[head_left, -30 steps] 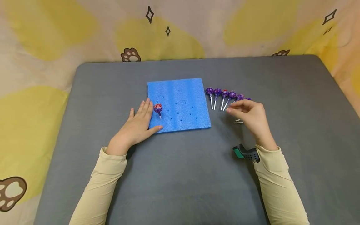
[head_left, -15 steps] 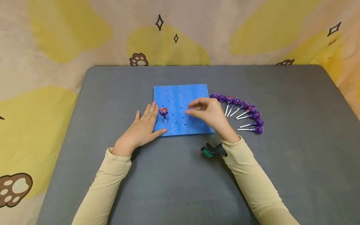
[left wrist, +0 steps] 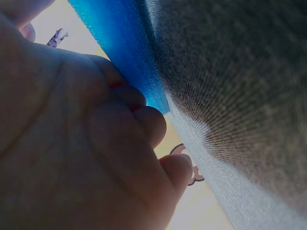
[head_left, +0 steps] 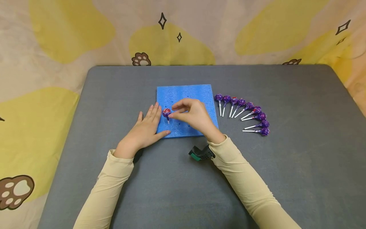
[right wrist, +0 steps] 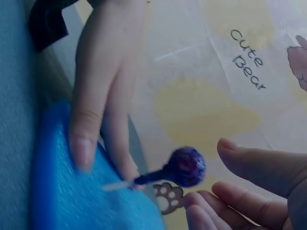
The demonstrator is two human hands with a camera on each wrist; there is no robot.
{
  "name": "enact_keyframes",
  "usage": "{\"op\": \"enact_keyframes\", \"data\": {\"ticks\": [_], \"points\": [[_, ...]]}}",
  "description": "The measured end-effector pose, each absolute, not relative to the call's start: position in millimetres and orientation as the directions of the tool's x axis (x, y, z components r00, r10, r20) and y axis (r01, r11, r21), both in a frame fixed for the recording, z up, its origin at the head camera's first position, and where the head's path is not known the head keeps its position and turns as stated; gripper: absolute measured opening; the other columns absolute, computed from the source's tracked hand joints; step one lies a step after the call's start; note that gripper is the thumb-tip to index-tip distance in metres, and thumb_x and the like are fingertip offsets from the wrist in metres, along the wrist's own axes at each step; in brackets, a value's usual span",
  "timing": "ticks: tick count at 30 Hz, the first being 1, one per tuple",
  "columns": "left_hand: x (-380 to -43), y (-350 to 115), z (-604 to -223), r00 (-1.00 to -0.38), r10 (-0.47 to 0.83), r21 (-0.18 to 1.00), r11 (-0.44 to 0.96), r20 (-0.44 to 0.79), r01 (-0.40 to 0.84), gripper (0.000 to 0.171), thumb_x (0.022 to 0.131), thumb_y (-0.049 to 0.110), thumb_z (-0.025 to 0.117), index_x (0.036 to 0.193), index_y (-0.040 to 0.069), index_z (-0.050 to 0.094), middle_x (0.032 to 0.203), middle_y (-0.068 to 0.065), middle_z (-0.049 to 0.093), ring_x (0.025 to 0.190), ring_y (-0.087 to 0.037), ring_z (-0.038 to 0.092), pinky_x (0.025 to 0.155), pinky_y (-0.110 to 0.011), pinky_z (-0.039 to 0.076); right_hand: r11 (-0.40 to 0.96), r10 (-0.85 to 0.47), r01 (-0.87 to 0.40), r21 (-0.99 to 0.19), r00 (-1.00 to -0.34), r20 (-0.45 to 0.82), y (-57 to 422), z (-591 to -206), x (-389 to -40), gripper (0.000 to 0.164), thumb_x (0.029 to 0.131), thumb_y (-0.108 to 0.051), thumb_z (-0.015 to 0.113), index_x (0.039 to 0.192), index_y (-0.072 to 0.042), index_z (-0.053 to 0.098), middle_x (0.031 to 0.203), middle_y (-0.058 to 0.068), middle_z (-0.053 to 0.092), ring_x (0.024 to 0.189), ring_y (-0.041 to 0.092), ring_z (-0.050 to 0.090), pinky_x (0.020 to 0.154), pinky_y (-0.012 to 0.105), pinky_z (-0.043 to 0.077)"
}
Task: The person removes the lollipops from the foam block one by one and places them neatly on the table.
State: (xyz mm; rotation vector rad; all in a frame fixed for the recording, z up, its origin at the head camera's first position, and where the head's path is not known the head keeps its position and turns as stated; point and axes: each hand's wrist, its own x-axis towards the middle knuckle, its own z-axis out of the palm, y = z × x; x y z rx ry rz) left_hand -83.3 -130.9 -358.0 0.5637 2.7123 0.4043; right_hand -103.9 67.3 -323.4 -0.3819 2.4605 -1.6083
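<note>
A lollipop [head_left: 166,112] in a purple and red wrapper stands upright on its white stick in the blue foam board [head_left: 188,92], near the board's left side. My left hand [head_left: 143,128] rests with straight fingers along the board's left edge, its thumb over the front corner. Just right of the lollipop is my right hand [head_left: 193,116]. In the right wrist view its thumb and fingers are spread apart beside the lollipop's head [right wrist: 188,166], holding nothing. Several small holes dot the board; the right hand covers some of them.
Several purple-wrapped lollipops [head_left: 249,106] lie in an arc on the grey table [head_left: 300,127], right of the board, sticks pointing inward. A black and green wrist device [head_left: 202,153] sits at the right cuff. A patterned cloth [head_left: 200,31] hangs behind the table.
My right hand has moved left from the lollipops in the arc, across the foam board, to the standing lollipop. The left hand stays on the board's edge. The head view has shifted slightly.
</note>
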Motion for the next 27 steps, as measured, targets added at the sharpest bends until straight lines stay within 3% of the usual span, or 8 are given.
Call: {"op": "enact_keyframes", "data": {"ticks": [10, 27], "points": [[-82, -131, -357, -0.866, 0.427, 0.344, 0.879, -0.262, 0.329, 0.09, 0.094, 0.053, 0.047, 0.149, -0.001, 0.002, 0.156, -0.015, -0.008, 0.143, -0.029, -0.008, 0.109, -0.059, -0.001, 0.404, -0.318, -0.114, -0.908, -0.948, -0.023, 53, -331, -102, 0.038, 0.077, -0.019, 0.08, 0.11, -0.005, 0.069, 0.098, 0.005, 0.071, 0.087, 0.012, 0.066, 0.066, 0.028, 0.05], [-84, -130, -358, -0.866, 0.431, 0.333, 0.879, -0.253, 0.34, 0.091, 0.093, 0.052, 0.049, 0.149, -0.002, 0.003, 0.156, -0.017, -0.006, 0.143, -0.03, -0.007, 0.109, -0.06, 0.0, 0.319, -0.266, -0.168, -0.933, -0.961, 0.082, 49, -342, -102, 0.028, 0.077, -0.012, 0.079, 0.102, -0.001, 0.071, 0.096, 0.008, 0.071, 0.082, 0.014, 0.065, 0.066, 0.023, 0.049]]}}
